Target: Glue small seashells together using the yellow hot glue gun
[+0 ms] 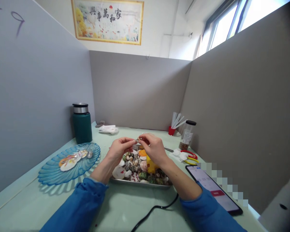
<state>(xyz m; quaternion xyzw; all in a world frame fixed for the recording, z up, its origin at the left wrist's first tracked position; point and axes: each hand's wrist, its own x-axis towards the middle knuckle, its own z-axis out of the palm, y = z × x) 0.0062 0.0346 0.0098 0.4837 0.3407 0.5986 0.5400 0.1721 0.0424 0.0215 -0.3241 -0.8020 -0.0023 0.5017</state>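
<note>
Above the far part of a metal tray (141, 185) my two hands meet fingertip to fingertip. My left hand (120, 149) and my right hand (155, 149) both pinch a small speckled shell (138, 139), mostly covered by the fingers. The tray below holds many seashells: a white shell (119, 172), a pinkish one (143, 166), dark green ones and small spotted snail shells. Yellow and orange pieces (150, 166) lie among them, partly behind my right hand. To the left of the tray, a blue scalloped plate (49, 172) carries several shells and an orange-and-white piece.
A green flask (82, 127) stands behind the plate. Farther right are a red cup (171, 130) of white sticks, a black-lidded jar (187, 135), red-and-yellow-handled pliers (192, 156) and a phone (214, 190). A black cable (152, 210) crosses the front. Partitions enclose the table.
</note>
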